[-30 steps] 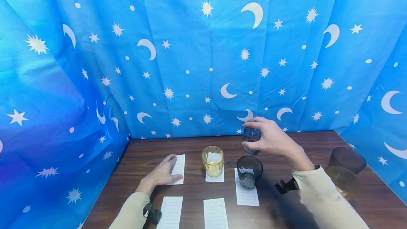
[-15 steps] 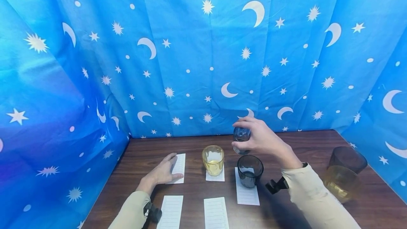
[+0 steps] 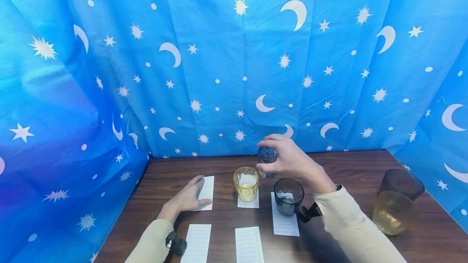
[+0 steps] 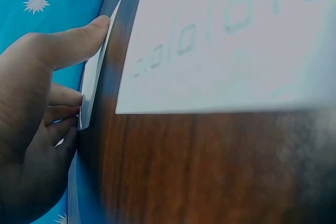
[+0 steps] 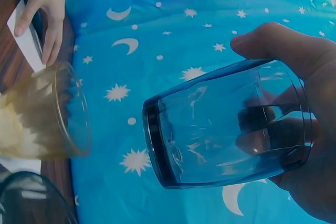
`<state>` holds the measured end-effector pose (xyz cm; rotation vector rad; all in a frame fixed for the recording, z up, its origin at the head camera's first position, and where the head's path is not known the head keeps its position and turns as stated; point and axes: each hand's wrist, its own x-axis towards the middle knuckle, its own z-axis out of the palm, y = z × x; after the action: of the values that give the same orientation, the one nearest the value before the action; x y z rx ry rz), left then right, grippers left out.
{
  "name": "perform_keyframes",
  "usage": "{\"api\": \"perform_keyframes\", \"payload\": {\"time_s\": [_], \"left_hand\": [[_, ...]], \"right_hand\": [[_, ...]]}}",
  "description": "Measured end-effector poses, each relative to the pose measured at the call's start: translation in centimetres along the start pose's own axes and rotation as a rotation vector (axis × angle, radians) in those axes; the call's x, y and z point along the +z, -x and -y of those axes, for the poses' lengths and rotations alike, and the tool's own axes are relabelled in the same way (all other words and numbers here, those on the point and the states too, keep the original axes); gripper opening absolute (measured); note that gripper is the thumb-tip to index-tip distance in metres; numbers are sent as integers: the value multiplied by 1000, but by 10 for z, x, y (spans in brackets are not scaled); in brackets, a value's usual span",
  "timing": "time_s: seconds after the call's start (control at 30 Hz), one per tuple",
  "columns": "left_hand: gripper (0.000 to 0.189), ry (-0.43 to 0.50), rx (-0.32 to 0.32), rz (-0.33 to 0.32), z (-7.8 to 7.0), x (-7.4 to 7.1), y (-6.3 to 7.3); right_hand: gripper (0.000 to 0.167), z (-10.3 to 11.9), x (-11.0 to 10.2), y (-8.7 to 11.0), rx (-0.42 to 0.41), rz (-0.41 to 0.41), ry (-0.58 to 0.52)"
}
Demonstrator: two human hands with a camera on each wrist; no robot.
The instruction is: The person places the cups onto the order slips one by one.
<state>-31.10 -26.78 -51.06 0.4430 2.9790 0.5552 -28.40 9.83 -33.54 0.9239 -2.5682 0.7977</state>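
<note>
My right hand grips a blue drinking glass near its rim, thumb on one side and fingers on the other. The right wrist view shows this glass with its thick base toward the table. Just left of it and nearer me, a yellow glass stands on a white paper slip. A dark grey glass stands on another slip, below the right hand. At the back left my left hand rests on a paper slip, thumb and fingers extended.
Two more paper slips lie in the front row, one of them the middle slip. At the right of the wooden table, an amber glass overlaps a dark glass. A blue star-patterned curtain encloses the back and sides.
My right hand has carried the blue glass leftward, from behind the grey glass toward the back right of the yellow one. The left hand stays on its slip.
</note>
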Motion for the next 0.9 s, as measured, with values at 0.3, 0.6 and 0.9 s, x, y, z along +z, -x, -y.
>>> {"api": "perform_keyframes", "payload": {"time_s": [0.3,0.6,0.9], "left_hand": [[92,3,-5,9,1,1,1],[92,3,5,17,1,1,1],[92,5,3,15,0,-2,0]], "right_hand": [[54,7,21,-12,-32,52,-34],[55,16,30,-20,-18,80,-58],[55,27,40,-34,-32,110,-91]]}}
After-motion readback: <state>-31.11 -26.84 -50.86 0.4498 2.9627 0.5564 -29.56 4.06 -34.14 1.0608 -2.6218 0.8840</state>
